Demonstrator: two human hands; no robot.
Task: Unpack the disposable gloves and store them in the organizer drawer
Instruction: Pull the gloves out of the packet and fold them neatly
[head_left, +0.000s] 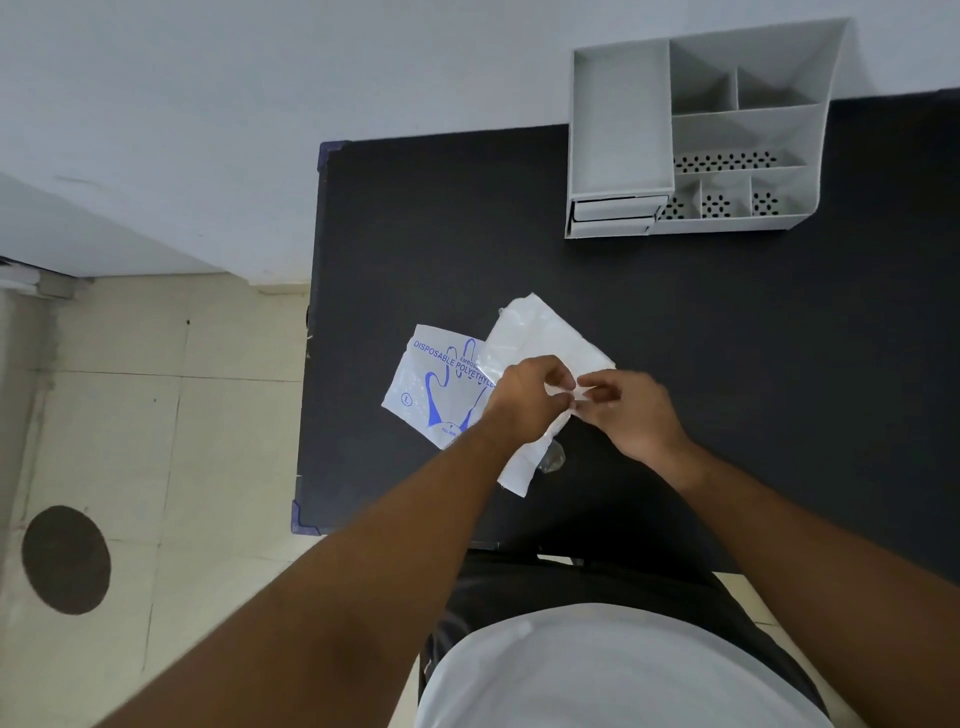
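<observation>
A stack of clear disposable gloves (540, 338) lies on the black table (727, 338), partly over the empty white package (431, 387) printed with blue lettering and a hand outline. My left hand (524, 397) and my right hand (631, 410) meet above the stack, each pinching the thin plastic of a glove between fingertips. The grey organizer (696, 135) stands at the table's far edge; its two small drawers (613, 213) at the lower left look shut.
The organizer has several open compartments, some with perforated bottoms. The table's left edge (311, 338) drops off to a tiled floor with a dark round mark (66, 560). A white wall runs behind the table.
</observation>
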